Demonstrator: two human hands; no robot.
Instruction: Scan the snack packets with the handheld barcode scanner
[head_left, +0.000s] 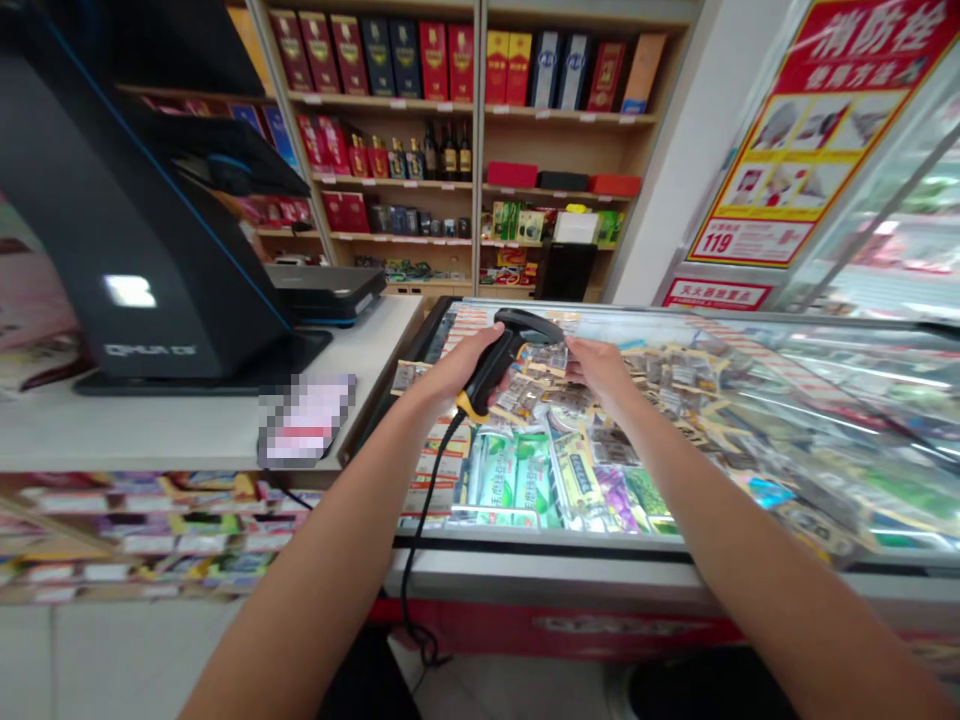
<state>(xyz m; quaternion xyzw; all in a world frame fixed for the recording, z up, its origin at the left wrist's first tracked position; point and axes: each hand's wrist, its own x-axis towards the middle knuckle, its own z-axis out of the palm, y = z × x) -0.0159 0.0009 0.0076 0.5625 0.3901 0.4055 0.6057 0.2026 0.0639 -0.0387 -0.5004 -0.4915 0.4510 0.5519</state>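
Note:
My left hand (466, 362) is wrapped round the handle of a black and yellow barcode scanner (489, 372). Its head points right, toward my right hand (598, 364), and a black cord hangs down from the handle. Between the fingertips of my right hand is the edge of a small clear packet with dark contents (549, 357), just below the scanner head. Both hands are above the glass-topped freezer (540, 560), where many similar packets (679, 372) lie. Under the glass, nearer to me, are green and white packages (517, 475).
On the left, a dark checkout terminal (180, 300) stands on a white counter (150, 430), with a blurred-out phone-like object (309, 420) near its edge. Shelves (375, 105) of boxes and bottles line the back. A red and yellow poster (810, 140) hangs at right.

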